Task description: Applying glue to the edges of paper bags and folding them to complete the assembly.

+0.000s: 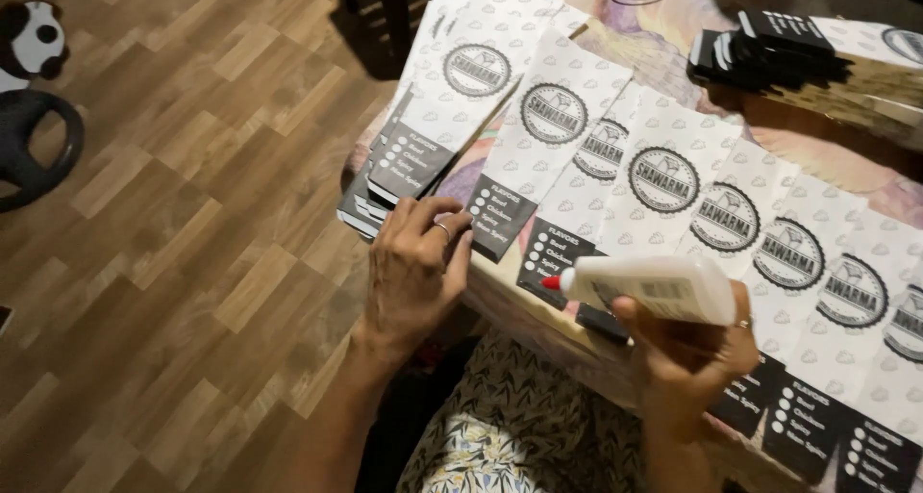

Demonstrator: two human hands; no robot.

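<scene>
White smooth plastic glue bottle, red tip. Matt white-and-black printed paper sleeves overlapping. Brown wood-look parquet floor, slight sheen.

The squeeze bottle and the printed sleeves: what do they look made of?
Squeeze bottle in the right hand: likely soft plastic, white with a slight sheen and a red tip. Printed sleeves: probably thin matte paper or card, lying flat and overlapped, with sharp creased edges.

Dim, warm indoor light, brightest on the white paper sleeves toward 2 o'clock; deep shadow at 12 o'clock; soft focus throughout, slight edge blur.
</scene>
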